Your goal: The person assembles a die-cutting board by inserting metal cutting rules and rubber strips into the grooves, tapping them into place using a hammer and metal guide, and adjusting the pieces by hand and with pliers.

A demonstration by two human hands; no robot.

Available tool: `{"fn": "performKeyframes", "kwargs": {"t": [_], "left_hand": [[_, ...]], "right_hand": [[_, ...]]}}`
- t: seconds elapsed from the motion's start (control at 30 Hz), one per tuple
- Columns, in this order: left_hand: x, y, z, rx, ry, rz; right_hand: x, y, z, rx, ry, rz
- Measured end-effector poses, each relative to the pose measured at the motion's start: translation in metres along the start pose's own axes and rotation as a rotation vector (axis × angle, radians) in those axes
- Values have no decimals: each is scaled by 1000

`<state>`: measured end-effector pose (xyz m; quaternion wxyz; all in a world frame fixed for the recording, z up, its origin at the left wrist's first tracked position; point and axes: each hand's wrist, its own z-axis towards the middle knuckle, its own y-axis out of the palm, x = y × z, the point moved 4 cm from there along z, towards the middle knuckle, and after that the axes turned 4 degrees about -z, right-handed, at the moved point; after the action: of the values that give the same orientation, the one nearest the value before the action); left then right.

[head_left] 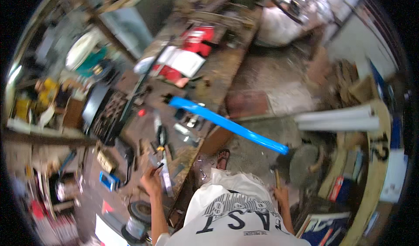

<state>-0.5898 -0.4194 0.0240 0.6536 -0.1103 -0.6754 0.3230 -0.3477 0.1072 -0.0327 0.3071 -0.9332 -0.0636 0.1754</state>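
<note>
My left hand (151, 181) is over the near part of the workbench (216, 82), its fingers pinched on a small dark piece (160, 165). Just beside it lies a long pale flat strip (166, 181), with several blurred hand tools (160, 132) farther up the bench. To the right of my body, my right hand (281, 194) hangs low, closed round a tool with a light wooden handle (277, 178); its far end is too blurred to name. A long bright blue bar or tube (229, 124) reaches from the bench out past its right edge.
Red and white packets (185, 60) lie farther up the bench. A black machine-like object (104, 111) stands at its left. Another person in pale clothing (279, 25) is at the far right. A round grey object (305, 165) and long white tubes (338, 119) are on my right.
</note>
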Motion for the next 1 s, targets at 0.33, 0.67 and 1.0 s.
{"fn": "performKeyframes", "kwargs": {"t": [0.33, 0.67, 1.0], "left_hand": [[233, 173, -131, -1349, 315, -276], [296, 171, -390, -2007, 885, -356], [267, 228, -542, -1873, 1436, -477]], "right_hand": [[-41, -37, -151, 258, -349, 863], [159, -8, -259, 443, 86, 1295], [295, 18, -295, 597, 390, 1422]]}}
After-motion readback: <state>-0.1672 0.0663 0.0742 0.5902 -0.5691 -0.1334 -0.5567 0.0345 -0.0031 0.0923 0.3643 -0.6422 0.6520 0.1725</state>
